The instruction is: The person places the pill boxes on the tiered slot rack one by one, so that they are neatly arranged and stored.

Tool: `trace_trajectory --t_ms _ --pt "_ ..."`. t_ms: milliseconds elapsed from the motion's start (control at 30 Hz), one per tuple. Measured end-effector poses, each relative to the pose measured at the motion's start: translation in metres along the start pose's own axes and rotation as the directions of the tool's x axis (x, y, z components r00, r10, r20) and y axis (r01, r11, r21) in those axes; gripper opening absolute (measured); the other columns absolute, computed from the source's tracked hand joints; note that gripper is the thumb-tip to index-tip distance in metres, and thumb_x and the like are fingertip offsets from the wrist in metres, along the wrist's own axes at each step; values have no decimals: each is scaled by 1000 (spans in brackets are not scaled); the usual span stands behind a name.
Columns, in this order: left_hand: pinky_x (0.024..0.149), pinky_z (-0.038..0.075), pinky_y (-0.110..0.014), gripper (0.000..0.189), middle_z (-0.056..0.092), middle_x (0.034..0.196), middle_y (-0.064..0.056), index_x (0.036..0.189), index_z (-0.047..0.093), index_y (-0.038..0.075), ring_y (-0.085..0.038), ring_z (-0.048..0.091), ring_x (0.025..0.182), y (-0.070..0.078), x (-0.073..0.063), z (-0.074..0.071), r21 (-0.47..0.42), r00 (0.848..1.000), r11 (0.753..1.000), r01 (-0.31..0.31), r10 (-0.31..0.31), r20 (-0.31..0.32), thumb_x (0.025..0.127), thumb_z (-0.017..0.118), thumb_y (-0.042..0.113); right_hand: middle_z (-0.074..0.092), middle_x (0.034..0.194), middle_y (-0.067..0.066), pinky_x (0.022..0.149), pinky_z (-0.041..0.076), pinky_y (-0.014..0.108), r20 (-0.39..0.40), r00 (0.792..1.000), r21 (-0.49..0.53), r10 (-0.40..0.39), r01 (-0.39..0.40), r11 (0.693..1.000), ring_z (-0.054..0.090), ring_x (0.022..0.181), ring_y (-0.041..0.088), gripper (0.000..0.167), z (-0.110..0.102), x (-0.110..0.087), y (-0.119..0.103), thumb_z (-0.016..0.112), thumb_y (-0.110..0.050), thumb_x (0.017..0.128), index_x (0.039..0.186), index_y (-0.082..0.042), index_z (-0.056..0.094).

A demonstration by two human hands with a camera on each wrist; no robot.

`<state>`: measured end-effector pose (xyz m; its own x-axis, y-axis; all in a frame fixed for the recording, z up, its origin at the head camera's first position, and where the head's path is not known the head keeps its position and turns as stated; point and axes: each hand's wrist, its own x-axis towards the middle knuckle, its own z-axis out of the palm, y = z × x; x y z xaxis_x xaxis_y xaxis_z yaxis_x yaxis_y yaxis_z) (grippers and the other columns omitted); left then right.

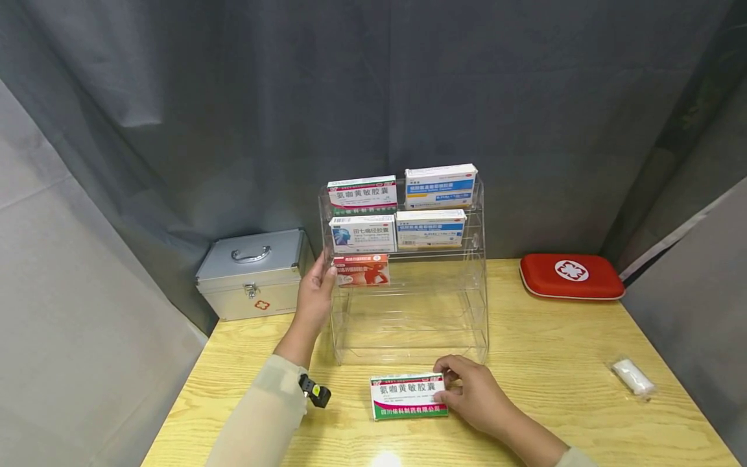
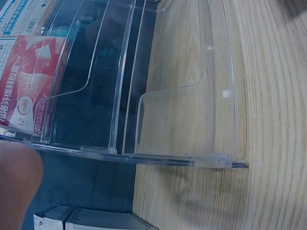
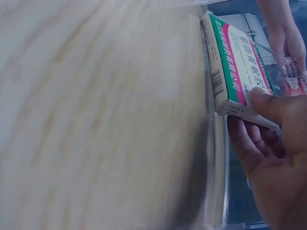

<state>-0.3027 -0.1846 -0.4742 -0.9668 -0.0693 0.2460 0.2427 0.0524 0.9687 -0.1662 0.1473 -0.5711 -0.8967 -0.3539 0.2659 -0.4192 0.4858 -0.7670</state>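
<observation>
A clear tiered display rack (image 1: pixel 408 318) stands upright on the table. My left hand (image 1: pixel 317 292) grips its left side edge, the thumb in front beside a red medicine box (image 1: pixel 367 271) on the third tier. My right hand (image 1: pixel 475 392) pinches the right end of a white, green and magenta capsule box (image 1: pixel 408 395), thumb on its front face. This box is held in front of the rack's lowest tier. A matching capsule box (image 1: pixel 363 193) sits top left on the rack, with a blue-and-white box (image 1: pixel 440 187) to its right.
On the second tier are a grey-white box (image 1: pixel 363 235) and another blue-and-white box (image 1: pixel 430 230). A silver first-aid case (image 1: pixel 251 272) stands behind left. To the right lie a red zip case (image 1: pixel 569 277) and a small white wrapped packet (image 1: pixel 633 377).
</observation>
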Motion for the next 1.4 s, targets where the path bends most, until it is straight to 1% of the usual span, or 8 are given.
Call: trace_trajectory --t_ms 200,333,567,733,800,933,1033,1400 --pt "135 32 -35 59 41 175 -3 171 36 19 -22 39 163 0 0 0 -2 1000 1000 7 -7 -2 115 54 13 73 108 -8 81 67 20 -27 999 67 29 -27 997 71 98 8 34 -20 5 -16 91 -6 87 112 -19 73" --pt "136 31 -35 59 39 176 -3 171 35 17 -22 38 163 1 1 0 -6 1000 1000 1 -1 2 115 54 13 76 109 -3 80 67 19 -135 991 39 9 -3 999 73 100 8 33 -47 19 -30 90 -1 87 111 -16 75" --pt "136 32 -39 59 44 173 -3 171 37 22 -23 39 163 2 -1 -2 15 1000 1000 20 -20 1 115 56 17 77 113 12 82 68 23 -333 941 -48 -53 39 998 68 101 -6 31 -116 57 -55 88 1 89 117 -5 75" --pt "136 33 -41 59 45 172 -3 171 38 23 -24 40 162 0 -1 -3 15 999 999 34 -34 -7 115 56 18 76 112 9 84 59 5 -392 911 -138 -128 80 987 71 100 3 32 -151 88 -71 88 3 89 117 -6 76" --pt "136 33 -40 59 44 172 -4 171 37 22 -24 40 162 -1 -1 -2 7 999 999 35 -35 -6 115 56 16 76 110 6 83 58 4 -382 905 -207 -185 111 972 74 98 12 31 -158 100 -75 88 4 89 114 -8 76" --pt "135 32 -36 59 44 173 -4 171 37 20 -23 40 162 -2 0 -1 -6 1000 1000 26 -26 -2 115 56 15 75 110 4 84 70 32 -311 908 -334 -279 170 927 74 95 22 28 -166 122 -76 86 3 91 114 -10 76" --pt "135 32 -35 59 42 174 -4 171 37 18 -23 40 162 -2 0 0 -11 1000 1000 16 -16 1 115 55 14 74 114 6 85 70 50 -254 925 -358 -283 182 916 74 97 25 26 -165 133 -73 83 1 95 116 -11 75" --pt "135 32 -34 60 40 175 -5 171 35 17 -23 38 163 -2 2 -1 -11 1000 1000 11 -11 4 115 55 13 72 120 12 90 68 53 -197 959 -372 -204 120 920 73 101 30 25 -143 142 -50 79 -3 99 123 -8 72"
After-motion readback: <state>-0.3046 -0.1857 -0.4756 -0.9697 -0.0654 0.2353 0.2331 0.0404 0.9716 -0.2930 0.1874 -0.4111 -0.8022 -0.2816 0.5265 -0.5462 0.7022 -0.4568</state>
